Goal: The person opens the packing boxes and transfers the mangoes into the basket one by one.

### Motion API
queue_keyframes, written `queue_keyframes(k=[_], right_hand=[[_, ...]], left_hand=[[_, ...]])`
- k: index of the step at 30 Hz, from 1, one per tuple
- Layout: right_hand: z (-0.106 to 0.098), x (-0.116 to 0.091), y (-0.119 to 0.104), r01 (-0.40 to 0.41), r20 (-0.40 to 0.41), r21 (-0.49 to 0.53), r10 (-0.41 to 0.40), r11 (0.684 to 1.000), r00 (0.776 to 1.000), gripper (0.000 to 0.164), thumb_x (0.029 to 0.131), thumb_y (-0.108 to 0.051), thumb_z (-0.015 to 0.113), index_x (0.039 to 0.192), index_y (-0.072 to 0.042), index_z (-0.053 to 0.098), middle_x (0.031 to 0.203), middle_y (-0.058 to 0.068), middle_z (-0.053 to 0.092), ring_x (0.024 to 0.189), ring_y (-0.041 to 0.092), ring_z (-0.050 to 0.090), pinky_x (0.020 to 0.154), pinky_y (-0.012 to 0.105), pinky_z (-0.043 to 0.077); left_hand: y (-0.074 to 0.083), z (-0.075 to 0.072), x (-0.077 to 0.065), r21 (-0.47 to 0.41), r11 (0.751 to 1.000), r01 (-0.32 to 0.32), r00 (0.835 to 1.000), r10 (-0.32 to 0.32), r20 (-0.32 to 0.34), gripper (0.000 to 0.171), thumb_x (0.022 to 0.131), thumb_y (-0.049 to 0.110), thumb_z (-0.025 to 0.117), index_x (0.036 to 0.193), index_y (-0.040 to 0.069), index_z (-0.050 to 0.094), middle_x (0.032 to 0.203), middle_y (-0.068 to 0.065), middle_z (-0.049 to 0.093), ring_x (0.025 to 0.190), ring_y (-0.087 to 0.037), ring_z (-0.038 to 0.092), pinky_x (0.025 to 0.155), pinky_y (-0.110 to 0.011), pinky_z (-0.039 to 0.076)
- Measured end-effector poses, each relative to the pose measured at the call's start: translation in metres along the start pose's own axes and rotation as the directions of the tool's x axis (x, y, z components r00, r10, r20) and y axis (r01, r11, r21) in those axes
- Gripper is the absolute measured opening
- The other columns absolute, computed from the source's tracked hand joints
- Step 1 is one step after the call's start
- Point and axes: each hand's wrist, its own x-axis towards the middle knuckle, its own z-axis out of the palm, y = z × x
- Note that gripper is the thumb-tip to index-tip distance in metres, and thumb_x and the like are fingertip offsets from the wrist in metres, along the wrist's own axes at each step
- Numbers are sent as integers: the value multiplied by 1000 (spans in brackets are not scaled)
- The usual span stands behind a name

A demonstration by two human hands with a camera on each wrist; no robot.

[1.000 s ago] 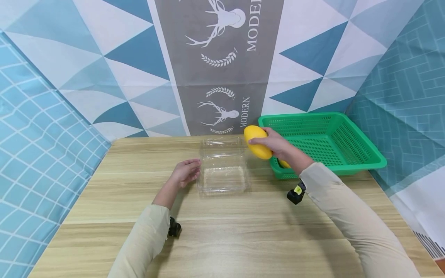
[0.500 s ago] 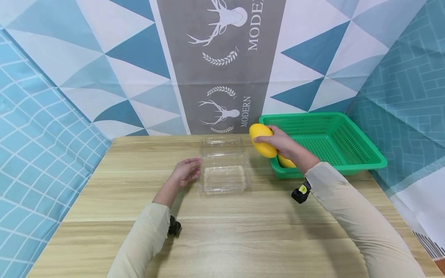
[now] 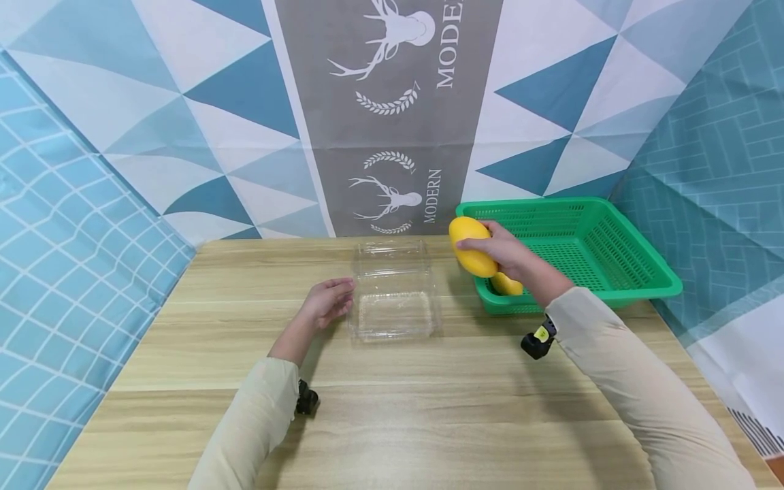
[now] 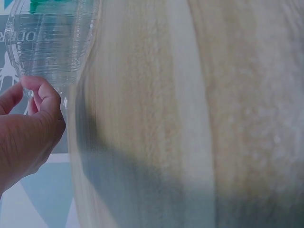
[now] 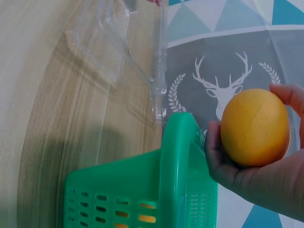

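My right hand (image 3: 503, 246) grips a yellow mango (image 3: 473, 248), its thumb on the near side, raised over the left rim of the green basket (image 3: 612, 297). In the right wrist view the mango (image 5: 255, 127) sits between thumb and fingers, above the basket's rim. Another yellow mango (image 3: 507, 284) lies inside the basket, partly covered by the hand. A clear plastic clamshell box (image 3: 395, 316) rests on the table with its lid (image 3: 392, 258) laid back. My left hand (image 3: 329, 301) is at the box's left side, thumb and forefinger pinching its edge, as the left wrist view shows.
The wooden table (image 3: 392, 422) meets a patterned cloth backdrop (image 3: 392, 122) just behind the box and basket. Blue tiled-pattern cloth (image 3: 73, 258) hangs at the left. Black wrist cameras (image 3: 537, 341) hang below both cuffs.
My right hand, holding the mango, has moved right, from beside the box to over the basket's left rim. More of the mango in the basket shows. My left hand has stayed in place.
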Motion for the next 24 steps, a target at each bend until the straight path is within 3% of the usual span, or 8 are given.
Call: queue_keyframes(k=[24], right_hand=[[-17,-4,10,-25,-36,-25,24,999,999,90,86,-33,65,150,-14,5,143,19,26,107,29,42,79,35,48]], left_hand=[[0,-2,2,-10,1000,5,1000,-5,-4,46,94,12,55,135,-3,41,90,-2,55,68,-6,55,58,-13,50]])
